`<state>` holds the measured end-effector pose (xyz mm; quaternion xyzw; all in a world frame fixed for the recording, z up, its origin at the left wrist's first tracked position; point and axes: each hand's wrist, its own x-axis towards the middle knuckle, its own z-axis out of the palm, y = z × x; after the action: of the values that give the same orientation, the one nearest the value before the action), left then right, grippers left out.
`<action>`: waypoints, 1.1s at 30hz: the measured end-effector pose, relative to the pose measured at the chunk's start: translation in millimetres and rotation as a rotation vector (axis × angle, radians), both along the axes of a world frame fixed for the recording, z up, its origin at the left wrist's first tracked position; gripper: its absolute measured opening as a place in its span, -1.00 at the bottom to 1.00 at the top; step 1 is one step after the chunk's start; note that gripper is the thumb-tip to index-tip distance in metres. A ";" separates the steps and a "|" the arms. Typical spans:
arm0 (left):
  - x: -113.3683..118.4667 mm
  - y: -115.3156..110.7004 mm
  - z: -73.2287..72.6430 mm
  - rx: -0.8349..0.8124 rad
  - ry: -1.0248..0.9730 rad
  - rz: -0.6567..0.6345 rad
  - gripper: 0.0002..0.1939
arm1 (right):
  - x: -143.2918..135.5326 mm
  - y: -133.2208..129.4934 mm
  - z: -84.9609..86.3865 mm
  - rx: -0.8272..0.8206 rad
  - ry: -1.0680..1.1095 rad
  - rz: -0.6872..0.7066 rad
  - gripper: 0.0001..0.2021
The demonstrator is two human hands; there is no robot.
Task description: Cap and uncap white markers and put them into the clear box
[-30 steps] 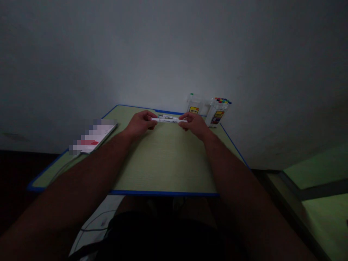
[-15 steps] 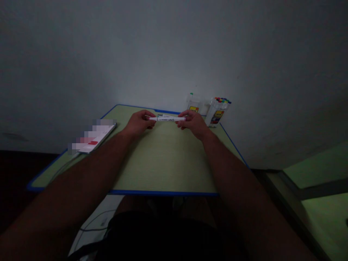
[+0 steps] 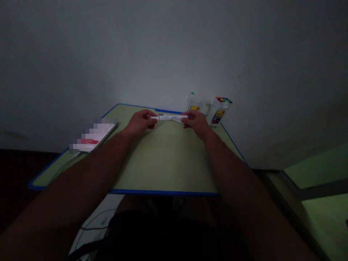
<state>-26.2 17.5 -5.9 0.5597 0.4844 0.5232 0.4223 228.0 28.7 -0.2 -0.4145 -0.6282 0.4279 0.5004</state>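
A white marker (image 3: pixel 171 117) is held level above the far half of the table, one end in each hand. My left hand (image 3: pixel 143 121) pinches its left end between thumb and fingers. At the right end, my right hand (image 3: pixel 193 121) grips it the same way. A dark line crosses the barrel near my left fingers; whether the cap there is loose I cannot tell. Just behind the marker, a second slim whitish thing (image 3: pixel 178 121) shows in part on the table, mostly hidden.
A clear case packed with coloured markers (image 3: pixel 217 112) stands at the table's (image 3: pixel 165 159) back right. Beside it is another clear case (image 3: pixel 194 107) with a green-tipped marker. On the left lies a tablet-like device (image 3: pixel 99 136), partly blurred, with a cable. A wall rises behind.
The marker has shifted slightly to the right and turned about its length, so its printing looks different. My right hand has moved a little rightward; both hands still hold the marker.
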 end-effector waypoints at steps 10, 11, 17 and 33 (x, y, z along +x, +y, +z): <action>2.5 -4.5 4.2 0.006 -0.005 0.005 -0.85 | 1.8 1.1 -1.2 0.026 -0.045 -0.044 -0.71; 2.3 -3.9 3.7 0.009 -0.007 0.002 -0.85 | 2.0 1.2 -1.6 0.027 -0.047 -0.045 -0.71; 1.9 -3.4 2.1 0.031 0.000 -0.040 -0.82 | 3.2 0.8 -1.6 0.023 -0.035 -0.041 -0.70; 20.1 -18.9 4.0 -0.011 0.163 -0.295 -0.75 | -16.1 -8.7 5.3 -0.056 0.057 0.047 -0.69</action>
<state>-6.0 -1.4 -1.8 0.6629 0.4325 0.4060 0.4569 211.9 20.0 5.1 -0.4013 -0.6110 0.4687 0.4960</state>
